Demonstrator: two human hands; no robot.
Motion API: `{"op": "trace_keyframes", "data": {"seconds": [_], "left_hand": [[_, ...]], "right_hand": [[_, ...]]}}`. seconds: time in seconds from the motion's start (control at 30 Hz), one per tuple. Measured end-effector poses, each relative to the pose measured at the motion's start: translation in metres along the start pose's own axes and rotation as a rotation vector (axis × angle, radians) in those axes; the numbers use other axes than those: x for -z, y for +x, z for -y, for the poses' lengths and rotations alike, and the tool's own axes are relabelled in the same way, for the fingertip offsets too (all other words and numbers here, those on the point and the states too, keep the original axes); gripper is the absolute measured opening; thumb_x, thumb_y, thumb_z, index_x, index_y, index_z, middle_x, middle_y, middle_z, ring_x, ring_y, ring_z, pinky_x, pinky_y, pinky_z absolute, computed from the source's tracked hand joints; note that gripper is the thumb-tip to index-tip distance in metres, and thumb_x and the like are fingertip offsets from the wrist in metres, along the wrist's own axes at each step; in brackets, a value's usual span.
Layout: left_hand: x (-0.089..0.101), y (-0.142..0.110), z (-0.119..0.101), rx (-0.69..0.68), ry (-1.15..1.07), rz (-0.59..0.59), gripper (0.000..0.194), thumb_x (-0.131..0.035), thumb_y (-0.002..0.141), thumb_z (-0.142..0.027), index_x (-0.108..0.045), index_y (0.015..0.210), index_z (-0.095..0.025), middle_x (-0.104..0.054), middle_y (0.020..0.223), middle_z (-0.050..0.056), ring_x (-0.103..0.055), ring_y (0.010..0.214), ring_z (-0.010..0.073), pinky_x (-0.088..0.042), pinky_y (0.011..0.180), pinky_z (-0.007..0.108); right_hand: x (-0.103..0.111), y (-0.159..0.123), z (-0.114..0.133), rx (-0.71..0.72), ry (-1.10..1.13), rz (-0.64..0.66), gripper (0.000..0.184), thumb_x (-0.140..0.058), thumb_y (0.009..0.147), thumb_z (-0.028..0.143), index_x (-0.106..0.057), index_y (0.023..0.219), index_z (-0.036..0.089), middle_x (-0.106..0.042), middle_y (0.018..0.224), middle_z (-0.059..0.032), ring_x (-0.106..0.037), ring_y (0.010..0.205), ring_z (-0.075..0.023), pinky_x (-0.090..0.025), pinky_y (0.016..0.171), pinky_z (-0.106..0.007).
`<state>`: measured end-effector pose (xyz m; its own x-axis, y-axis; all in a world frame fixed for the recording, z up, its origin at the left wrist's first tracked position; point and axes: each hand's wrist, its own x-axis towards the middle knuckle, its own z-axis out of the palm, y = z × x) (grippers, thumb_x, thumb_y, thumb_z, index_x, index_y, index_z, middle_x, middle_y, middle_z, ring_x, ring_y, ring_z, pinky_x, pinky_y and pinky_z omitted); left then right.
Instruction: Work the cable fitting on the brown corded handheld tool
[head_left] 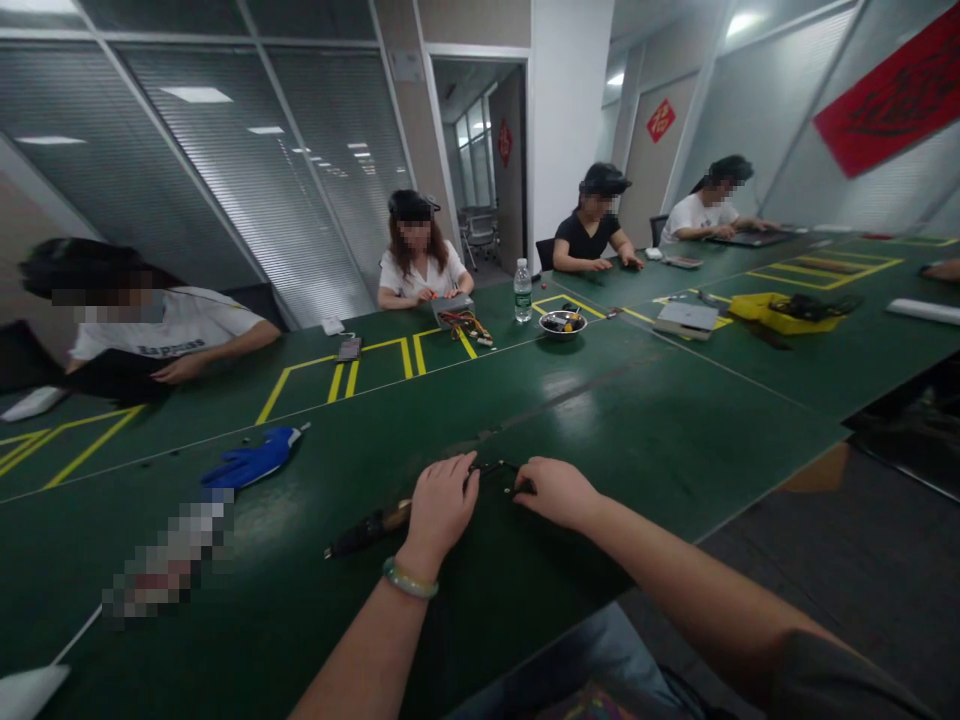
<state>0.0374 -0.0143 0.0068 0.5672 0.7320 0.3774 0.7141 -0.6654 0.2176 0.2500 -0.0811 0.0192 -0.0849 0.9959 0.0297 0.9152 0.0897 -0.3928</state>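
Observation:
My left hand lies near the middle of the table, a jade-like bangle on its wrist. Its fingers are curled around one end of a thin black cord. To the right, my right hand pinches the cord's other visible end, thumb and fingers closed. A long dark handheld tool with a tan section and a small bright tip rests on the table, its right end hidden behind my left hand. Whether the cord joins the tool is hidden. A tiny white bit is beside my right fingertips.
On the green table, a blue glove lies left of the tool, beyond a blurred-out item. A bowl of small parts, a water bottle and a yellow tray stand farther off. Several people sit along the far side.

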Motion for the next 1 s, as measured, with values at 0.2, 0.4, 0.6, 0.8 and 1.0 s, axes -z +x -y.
{"op": "trace_keyframes", "data": {"seconds": [0.2, 0.4, 0.6, 0.8, 1.0], "left_hand": [[0.018, -0.007, -0.001, -0.044, -0.035, 0.107, 0.038, -0.057, 0.090, -0.040, -0.057, 0.126, -0.028, -0.062, 0.113, 0.005, -0.057, 0.103, 0.0222, -0.046, 0.087, 0.035], [0.019, -0.010, -0.017, -0.018, -0.023, 0.137, 0.025, -0.057, 0.089, -0.042, -0.063, 0.106, -0.025, -0.060, 0.103, 0.004, -0.058, 0.093, 0.0212, -0.045, 0.080, 0.033], [0.008, -0.011, -0.037, 0.028, 0.015, 0.093, 0.018, -0.048, 0.093, -0.027, -0.061, 0.105, -0.023, -0.061, 0.101, 0.005, -0.058, 0.091, 0.0203, -0.043, 0.077, 0.032], [0.010, -0.009, -0.033, -0.003, 0.007, 0.094, 0.014, -0.051, 0.090, -0.025, -0.061, 0.101, -0.023, -0.061, 0.099, 0.003, -0.057, 0.090, 0.0194, -0.042, 0.077, 0.031], [0.007, -0.010, -0.029, -0.004, -0.020, 0.055, 0.012, -0.054, 0.089, -0.023, -0.061, 0.099, -0.024, -0.062, 0.098, 0.002, -0.057, 0.091, 0.0188, -0.041, 0.078, 0.031]], "right_hand": [[-0.020, -0.008, -0.009, 0.009, 0.193, -0.110, 0.013, -0.067, 0.084, 0.035, -0.067, 0.084, 0.022, -0.063, 0.083, -0.0011, -0.056, 0.073, -0.0151, -0.041, 0.065, -0.025], [-0.027, -0.023, -0.009, -0.010, 0.527, -0.126, 0.016, -0.062, 0.089, 0.036, -0.064, 0.093, 0.020, -0.065, 0.081, 0.0016, -0.056, 0.069, -0.0126, -0.040, 0.062, -0.023], [-0.032, -0.016, -0.003, -0.058, 0.533, -0.126, 0.013, -0.065, 0.085, 0.034, -0.065, 0.086, 0.020, -0.066, 0.078, 0.0023, -0.059, 0.071, -0.0132, -0.040, 0.062, -0.023], [-0.027, 0.005, -0.007, -0.123, 0.521, -0.092, 0.011, -0.066, 0.085, 0.031, -0.065, 0.084, 0.020, -0.066, 0.073, 0.0036, -0.060, 0.068, -0.0121, -0.039, 0.059, -0.022], [-0.026, 0.019, -0.011, 0.011, 0.412, -0.034, 0.003, -0.068, 0.081, 0.024, -0.066, 0.082, 0.022, -0.066, 0.073, 0.0039, -0.058, 0.066, -0.0115, -0.036, 0.058, -0.021]]}}
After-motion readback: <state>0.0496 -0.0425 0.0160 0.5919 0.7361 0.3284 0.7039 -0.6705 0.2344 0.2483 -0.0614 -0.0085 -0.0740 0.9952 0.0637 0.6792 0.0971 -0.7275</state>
